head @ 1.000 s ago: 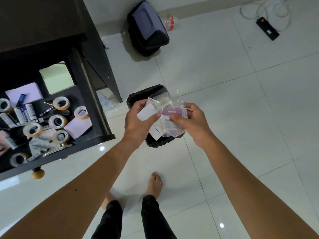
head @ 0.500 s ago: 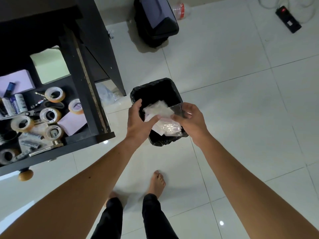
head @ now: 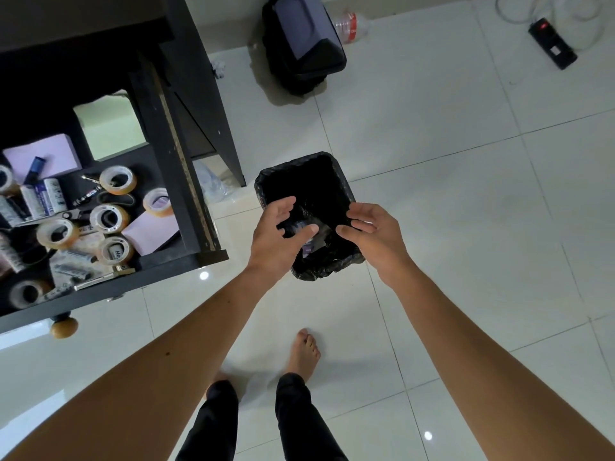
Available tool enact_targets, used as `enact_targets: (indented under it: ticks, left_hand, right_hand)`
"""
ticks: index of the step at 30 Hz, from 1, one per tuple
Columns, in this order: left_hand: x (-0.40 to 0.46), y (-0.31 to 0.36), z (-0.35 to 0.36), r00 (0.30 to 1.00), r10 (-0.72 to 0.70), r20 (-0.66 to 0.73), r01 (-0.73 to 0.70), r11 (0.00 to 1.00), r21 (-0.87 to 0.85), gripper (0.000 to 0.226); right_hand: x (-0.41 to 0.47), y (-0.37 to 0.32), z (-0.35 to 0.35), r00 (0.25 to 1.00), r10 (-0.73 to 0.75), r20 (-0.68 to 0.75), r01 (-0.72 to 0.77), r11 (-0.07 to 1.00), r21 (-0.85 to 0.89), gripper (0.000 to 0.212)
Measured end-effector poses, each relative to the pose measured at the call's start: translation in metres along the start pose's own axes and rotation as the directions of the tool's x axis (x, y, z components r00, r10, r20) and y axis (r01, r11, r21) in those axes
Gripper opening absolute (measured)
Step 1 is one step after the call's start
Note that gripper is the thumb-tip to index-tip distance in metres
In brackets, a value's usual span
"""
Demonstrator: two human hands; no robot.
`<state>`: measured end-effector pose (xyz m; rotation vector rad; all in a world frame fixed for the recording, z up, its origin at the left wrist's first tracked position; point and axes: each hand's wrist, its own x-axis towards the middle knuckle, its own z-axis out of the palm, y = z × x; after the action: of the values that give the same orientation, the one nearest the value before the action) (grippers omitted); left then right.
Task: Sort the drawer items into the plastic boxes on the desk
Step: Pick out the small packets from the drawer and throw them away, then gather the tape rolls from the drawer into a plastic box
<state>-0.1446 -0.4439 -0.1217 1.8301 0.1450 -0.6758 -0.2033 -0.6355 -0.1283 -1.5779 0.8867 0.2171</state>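
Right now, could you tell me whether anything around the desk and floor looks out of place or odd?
A few things do. A plastic bottle lies on its side on the floor behind the black lidded bin, and a crumpled scrap sits by the desk leg. The open drawer is a jumble of tape rolls and batteries.

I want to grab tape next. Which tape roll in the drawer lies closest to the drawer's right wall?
The tape roll lying against the pink paper, nearest the drawer wall; the other rolls sit farther left.
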Motion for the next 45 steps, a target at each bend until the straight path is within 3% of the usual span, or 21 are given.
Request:
enact_targets:
  ticks: [13, 22, 29, 36, 40, 45]
  left_hand:
    - [-0.067, 0.073, -0.031, 0.981, 0.142, 0.129, -0.127, 0.985, -0.119, 0.055]
    - [-0.114, 0.132, -0.143, 0.964, 0.229, 0.136, -0.205, 0.963, -0.173, 0.050]
    - [-0.118, 0.092, -0.264, 0.984, 0.157, -0.079, -0.164, 0.983, -0.084, 0.044]
    - [-0.107, 0.035, -0.335, 0.978, 0.081, -0.193, -0.087, 0.996, -0.027, 0.046]
    - [-0.087, 0.020, -0.349, 0.987, 0.059, -0.151, -0.056, 0.998, 0.024, 0.048]
    - [-0.061, 0.014, -0.353, 0.995, 0.068, -0.068, -0.048, 0.964, 0.262, 0.053]
  right_hand:
    - [-0.088, -0.086, -0.017, 0.990, -0.139, 0.034, 0.141, 0.988, -0.066, 0.044]
    - [-0.152, -0.180, 0.031, 0.951, -0.290, 0.104, 0.299, 0.951, -0.082, 0.037]
    - [-0.159, -0.200, 0.129, 0.912, -0.324, 0.251, 0.359, 0.927, -0.107, 0.037]
    - [-0.137, -0.188, 0.217, 0.857, -0.319, 0.405, 0.437, 0.866, -0.243, 0.037]
    - [-0.115, -0.179, 0.247, 0.821, -0.363, 0.441, 0.535, 0.761, -0.368, 0.041]
    - [-0.087, -0.171, 0.268, 0.768, -0.342, 0.541, 0.620, 0.606, -0.498, 0.046]
